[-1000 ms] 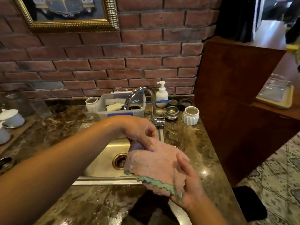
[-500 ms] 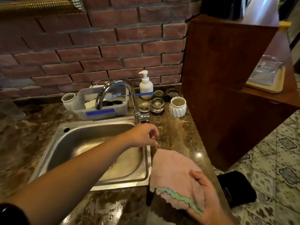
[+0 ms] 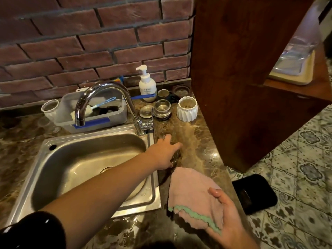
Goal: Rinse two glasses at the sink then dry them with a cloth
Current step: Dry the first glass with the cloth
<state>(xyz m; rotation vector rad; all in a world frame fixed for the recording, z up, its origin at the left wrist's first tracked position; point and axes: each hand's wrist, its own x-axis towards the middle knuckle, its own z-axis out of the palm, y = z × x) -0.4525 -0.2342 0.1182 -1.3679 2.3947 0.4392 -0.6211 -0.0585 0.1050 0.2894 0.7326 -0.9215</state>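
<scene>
My left hand reaches across the sink to the marble counter on its right. Its fingers curl round a clear glass, which is blurred and mostly hidden under the palm. My right hand is low at the front right and holds a pink cloth with a green wavy edge. The cloth lies spread over its palm with the thumb on top. I cannot make out a second clear glass for certain.
A chrome tap arches over the sink. Behind it stand a grey tub with brushes, a soap pump bottle, small metal cups and a white ribbed cup. A wooden panel walls the counter's right side.
One second ago both hands held the cloth over the sink. My left hand let go and reached to the glass on the counter; the cloth stays in my right hand.
</scene>
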